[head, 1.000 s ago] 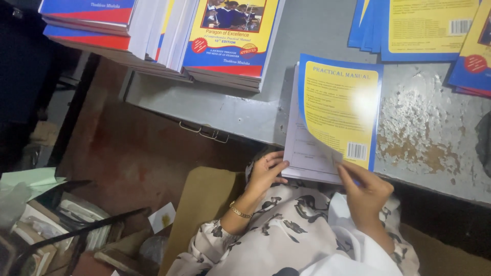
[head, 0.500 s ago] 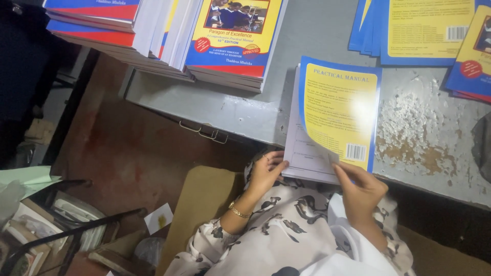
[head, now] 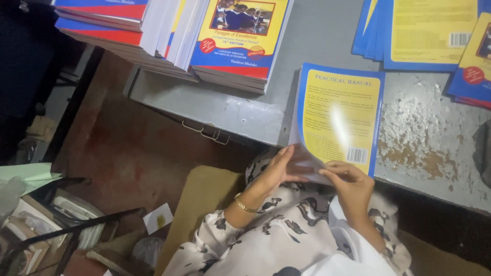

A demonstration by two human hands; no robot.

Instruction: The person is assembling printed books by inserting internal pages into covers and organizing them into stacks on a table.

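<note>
Book stacks [head: 225, 41] crowd the table's [head: 327, 36] bare centre

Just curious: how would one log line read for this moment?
left hand: on book's near edge | right hand: pinching cover corner | book: on grey table

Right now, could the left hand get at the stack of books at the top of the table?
Probably yes: the left hand grips the yellow-backed book at the table edge, and bare grey tabletop separates it from the stack.
</note>
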